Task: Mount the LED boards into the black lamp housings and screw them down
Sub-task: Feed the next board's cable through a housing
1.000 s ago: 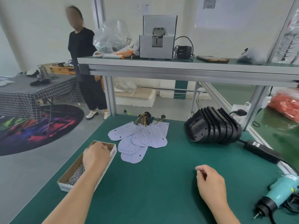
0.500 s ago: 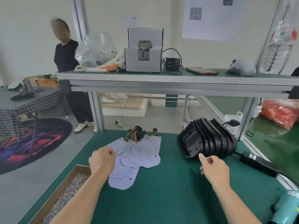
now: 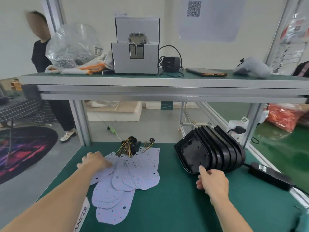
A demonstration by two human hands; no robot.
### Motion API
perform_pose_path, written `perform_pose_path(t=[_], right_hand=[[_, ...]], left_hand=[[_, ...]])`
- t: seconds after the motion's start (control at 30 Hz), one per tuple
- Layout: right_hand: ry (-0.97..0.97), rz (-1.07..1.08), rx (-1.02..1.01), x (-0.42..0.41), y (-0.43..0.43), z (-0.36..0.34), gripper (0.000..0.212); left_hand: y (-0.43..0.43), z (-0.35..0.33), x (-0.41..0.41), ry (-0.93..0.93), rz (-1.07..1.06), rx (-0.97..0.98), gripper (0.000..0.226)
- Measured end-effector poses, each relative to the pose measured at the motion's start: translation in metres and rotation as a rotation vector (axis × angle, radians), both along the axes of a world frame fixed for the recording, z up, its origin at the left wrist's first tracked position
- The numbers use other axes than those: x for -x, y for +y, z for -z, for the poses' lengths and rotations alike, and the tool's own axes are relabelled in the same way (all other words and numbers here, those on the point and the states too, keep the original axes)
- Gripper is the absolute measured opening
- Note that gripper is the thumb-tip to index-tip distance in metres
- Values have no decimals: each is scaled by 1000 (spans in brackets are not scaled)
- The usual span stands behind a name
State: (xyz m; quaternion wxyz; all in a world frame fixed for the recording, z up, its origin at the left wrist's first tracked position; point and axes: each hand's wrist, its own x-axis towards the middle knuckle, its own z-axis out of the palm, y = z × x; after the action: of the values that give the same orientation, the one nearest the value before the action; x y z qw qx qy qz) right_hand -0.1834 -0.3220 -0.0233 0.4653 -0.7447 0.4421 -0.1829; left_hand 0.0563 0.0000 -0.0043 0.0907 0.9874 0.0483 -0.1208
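The right grip [image 3: 212, 181], released, is touching with one fingertip [image 3: 200, 168] the front of the stacked housings [image 3: 192, 153] just ahead. The left grip [image 3: 95, 162] is lying on the boards [image 3: 142, 173]; clenched or not, I cannot tell.

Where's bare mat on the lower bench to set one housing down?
Best: the green mat between the LED boards and the black housings, widening toward the near edge between both forearms. Also right of the right hand, before the power brick. Crowded: left side, where left hand, boards and cardboard box meet.
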Motion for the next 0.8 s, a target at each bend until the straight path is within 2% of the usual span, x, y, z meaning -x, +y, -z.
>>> perform_pose_path(t=[0.1, 0.2, 0.3, 0.4, 0.63, 0.73, 0.8], right_hand=[[10, -2, 21, 3, 7, 2, 41], [34, -32, 30, 9, 11, 1, 37], [25, -59, 3, 20, 14, -1, 32], [13, -118, -34, 36, 14, -4, 32], [166, -468, -66, 74, 8, -13, 38], [214, -592, -155, 88, 1, -18, 41], [282, -670, -180, 97, -3, -22, 42]], left_hand=[[6, -2, 1, 17, 1, 45, 78], [11, -7, 0, 26, -5, 230, 54], [16, -21, 4, -6, 44, 202, 35], [21, -30, 7, -105, 102, 217, 30], [29, -38, 30, -399, 213, -97, 25], [28, -47, 40, -579, 238, -150, 17], [26, -57, 47, -627, 242, -152, 17]])
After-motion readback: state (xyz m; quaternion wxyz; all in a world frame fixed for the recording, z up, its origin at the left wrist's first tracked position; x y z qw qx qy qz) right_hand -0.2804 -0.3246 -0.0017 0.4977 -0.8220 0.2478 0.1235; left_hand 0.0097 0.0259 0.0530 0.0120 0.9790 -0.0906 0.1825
